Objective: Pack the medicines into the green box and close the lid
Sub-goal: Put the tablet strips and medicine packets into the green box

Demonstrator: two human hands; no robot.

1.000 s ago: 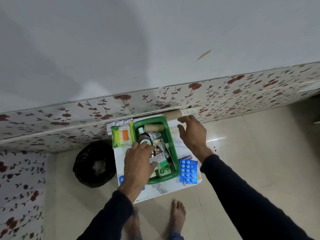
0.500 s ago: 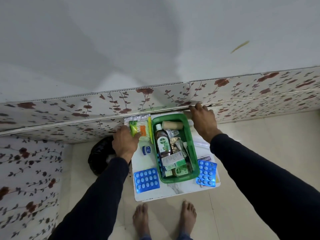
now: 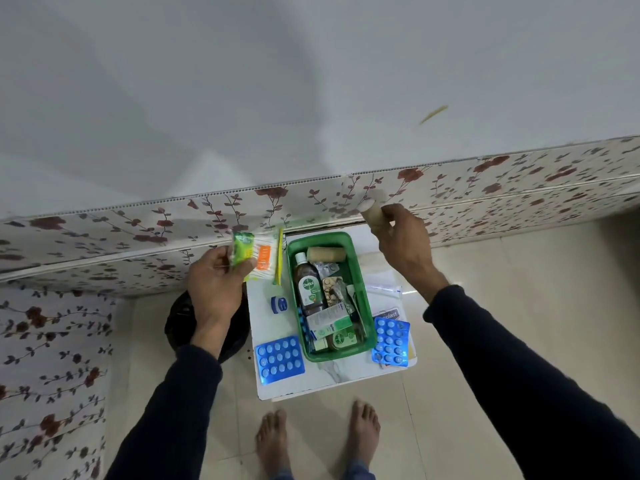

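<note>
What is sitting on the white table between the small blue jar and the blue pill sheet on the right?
In the head view, the open green box lies between the small blue jar and the right blue pill sheet, with a Dettol bottle and other medicines inside.

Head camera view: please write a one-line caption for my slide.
Left hand lifts a cotton swab pack, right hand a beige roll, above the open green box.

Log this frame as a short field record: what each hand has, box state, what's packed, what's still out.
left hand: holds cotton bud packet
right hand: holds beige bandage roll
green box: open, no lid in view
inside box: Dettol bottle, second bandage roll, cartons, foil strips
on white table: two blue blister packs, small blue jar
task status: packing unfinished
</note>
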